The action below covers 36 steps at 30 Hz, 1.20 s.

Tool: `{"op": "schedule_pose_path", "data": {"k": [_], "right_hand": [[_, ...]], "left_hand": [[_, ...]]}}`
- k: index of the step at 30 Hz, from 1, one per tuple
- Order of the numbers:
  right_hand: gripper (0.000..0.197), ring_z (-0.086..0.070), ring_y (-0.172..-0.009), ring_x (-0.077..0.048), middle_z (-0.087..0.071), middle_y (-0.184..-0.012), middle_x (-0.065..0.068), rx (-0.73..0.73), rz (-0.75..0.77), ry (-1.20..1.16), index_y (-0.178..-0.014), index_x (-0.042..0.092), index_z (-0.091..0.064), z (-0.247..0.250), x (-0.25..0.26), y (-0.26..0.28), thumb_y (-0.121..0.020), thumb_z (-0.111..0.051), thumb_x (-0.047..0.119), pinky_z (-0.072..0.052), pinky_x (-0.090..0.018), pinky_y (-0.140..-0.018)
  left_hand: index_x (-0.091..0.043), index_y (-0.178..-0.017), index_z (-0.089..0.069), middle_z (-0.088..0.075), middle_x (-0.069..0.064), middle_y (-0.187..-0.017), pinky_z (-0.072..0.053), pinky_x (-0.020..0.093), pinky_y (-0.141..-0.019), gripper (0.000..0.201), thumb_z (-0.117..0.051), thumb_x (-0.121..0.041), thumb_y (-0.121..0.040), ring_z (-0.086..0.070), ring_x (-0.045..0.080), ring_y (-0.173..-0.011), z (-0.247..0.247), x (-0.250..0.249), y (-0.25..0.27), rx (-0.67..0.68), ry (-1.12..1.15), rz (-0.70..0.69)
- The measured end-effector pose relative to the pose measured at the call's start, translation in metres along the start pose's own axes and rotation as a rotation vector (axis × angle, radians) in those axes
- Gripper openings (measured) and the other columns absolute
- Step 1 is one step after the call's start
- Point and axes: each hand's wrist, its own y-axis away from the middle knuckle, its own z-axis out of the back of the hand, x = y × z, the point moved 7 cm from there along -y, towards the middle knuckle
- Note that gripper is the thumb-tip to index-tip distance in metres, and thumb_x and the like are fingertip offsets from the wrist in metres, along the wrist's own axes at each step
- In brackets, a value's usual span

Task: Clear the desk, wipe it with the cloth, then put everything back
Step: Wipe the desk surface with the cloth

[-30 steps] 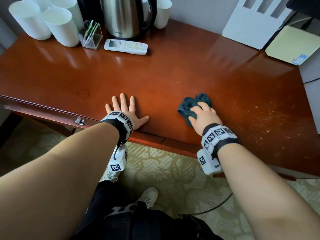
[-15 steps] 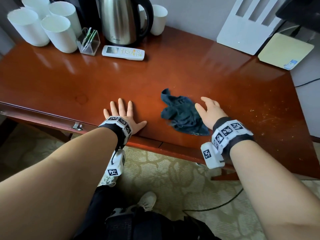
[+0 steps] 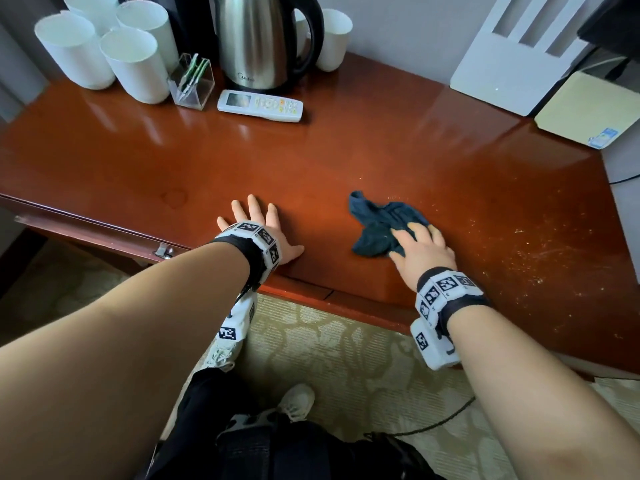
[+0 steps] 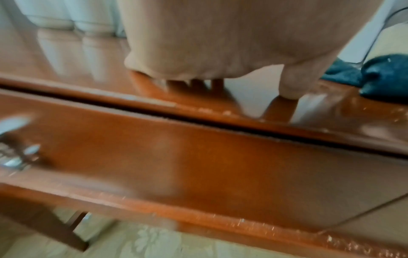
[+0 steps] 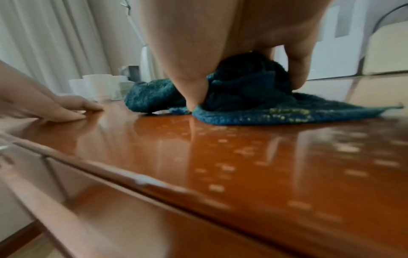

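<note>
A dark teal cloth (image 3: 377, 226) lies crumpled near the front edge of the glossy red-brown desk (image 3: 311, 161). My right hand (image 3: 422, 244) covers its right part. In the right wrist view the thumb and a finger of the right hand (image 5: 220, 43) curl down into the bunched cloth (image 5: 243, 97) and pinch it against the desk. My left hand (image 3: 256, 220) lies flat on the desk to the left of the cloth, fingers straight and spread, holding nothing. The left wrist view shows the left hand (image 4: 220, 43) from below and the cloth (image 4: 386, 78) at the right edge.
Pale crumbs (image 3: 526, 244) speckle the desk's right part. Along the back stand several white cups (image 3: 104, 53), a clear holder (image 3: 190, 81), a steel kettle (image 3: 259, 39), a white remote (image 3: 259, 105), another cup (image 3: 332, 39), a white rack (image 3: 512, 50) and a yellowish box (image 3: 585, 109).
A second ago the right hand gripped the bunched cloth. Half a second ago it lay open beside the spread cloth. Now it is on the cloth's right part again. The left hand stayed put.
</note>
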Motion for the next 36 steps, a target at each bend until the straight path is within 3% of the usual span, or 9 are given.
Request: {"op": "schedule_pose_path", "data": {"k": [5,9,12,16,19,25,31,34,36], "right_hand": [[0.033,-0.046,-0.115,-0.035,-0.04,-0.135,-0.01,0.091,-0.173,-0.221,-0.126,0.021,-0.048,0.019,-0.044,-0.003,-0.093,-0.047,0.022,-0.042,-0.038,-0.089],[0.039,-0.052,-0.112,-0.033,-0.044,-0.13,-0.011,-0.203,-0.046,-0.542,-0.124,0.02,-0.053,0.074,-0.016,-0.028,-0.087,-0.051,0.009,-0.041,-0.034,-0.095],[0.053,-0.033,-0.134,-0.028,-0.03,-0.147,-0.005,-0.293,0.105,-0.598,-0.138,0.027,-0.04,0.104,0.029,-0.049,-0.088,-0.054,0.018,-0.027,-0.034,-0.11],[0.07,0.013,-0.145,-0.031,0.004,-0.159,0.005,0.034,0.226,-0.14,-0.147,0.041,-0.011,0.071,0.087,-0.089,-0.089,-0.046,0.056,0.002,-0.056,-0.116],[0.069,0.02,-0.143,-0.035,0.016,-0.158,0.004,0.141,0.242,0.035,-0.147,0.044,-0.003,0.034,0.098,-0.104,-0.091,-0.04,0.057,0.0,-0.06,-0.115],[0.053,-0.003,-0.144,-0.033,0.001,-0.159,0.004,0.006,0.173,-0.022,-0.145,0.043,-0.017,0.035,0.062,-0.117,-0.099,-0.037,0.028,-0.019,-0.049,-0.113],[0.05,-0.032,-0.122,-0.038,-0.017,-0.148,-0.005,0.029,-0.132,-0.115,-0.13,0.031,-0.04,0.039,-0.019,-0.102,-0.091,-0.04,0.0,-0.041,-0.042,-0.088],[0.042,-0.043,-0.119,-0.041,-0.027,-0.144,-0.01,-0.005,-0.155,-0.294,-0.131,0.026,-0.047,0.057,-0.017,-0.105,-0.093,-0.044,0.008,-0.038,-0.039,-0.1],[0.044,-0.041,-0.126,-0.037,-0.024,-0.148,-0.009,-0.088,-0.052,-0.38,-0.135,0.025,-0.046,0.077,0.009,-0.111,-0.093,-0.047,0.012,-0.034,-0.036,-0.107]], "left_hand": [[-0.028,-0.152,0.005,0.022,0.009,-0.156,0.007,0.052,-0.116,0.104,-0.052,-0.071,-0.077,0.021,0.033,-0.143,0.019,-0.029,-0.012,-0.01,-0.023,-0.166],[-0.031,-0.149,0.014,0.025,0.008,-0.155,0.008,0.054,-0.114,0.118,-0.054,-0.08,-0.066,0.021,0.033,-0.143,0.01,-0.035,-0.025,0.034,-0.03,-0.13],[-0.03,-0.149,0.015,0.027,0.008,-0.155,0.007,0.055,-0.113,0.121,-0.054,-0.082,-0.064,0.021,0.035,-0.143,0.008,-0.036,-0.027,0.043,-0.035,-0.134],[-0.03,-0.148,0.018,0.028,0.008,-0.154,0.007,0.055,-0.113,0.121,-0.052,-0.083,-0.064,0.022,0.036,-0.142,0.007,-0.035,-0.032,0.071,-0.042,-0.132],[-0.03,-0.148,0.019,0.03,0.008,-0.154,0.008,0.055,-0.113,0.121,-0.053,-0.082,-0.065,0.023,0.037,-0.141,0.006,-0.036,-0.032,0.081,-0.043,-0.138],[-0.031,-0.148,0.019,0.031,0.008,-0.153,0.008,0.056,-0.112,0.122,-0.054,-0.082,-0.064,0.024,0.037,-0.141,0.008,-0.036,-0.033,0.104,-0.029,-0.126],[-0.031,-0.147,0.021,0.032,0.007,-0.153,0.008,0.056,-0.112,0.123,-0.053,-0.082,-0.064,0.024,0.037,-0.141,0.009,-0.036,-0.032,0.119,-0.043,-0.112],[-0.031,-0.147,0.02,0.031,0.007,-0.153,0.008,0.057,-0.112,0.123,-0.053,-0.083,-0.064,0.024,0.037,-0.141,0.01,-0.036,-0.031,0.111,-0.041,-0.11],[-0.031,-0.147,0.02,0.031,0.007,-0.153,0.008,0.057,-0.112,0.123,-0.054,-0.082,-0.064,0.025,0.037,-0.141,0.01,-0.037,-0.03,0.114,-0.035,-0.108]]}}
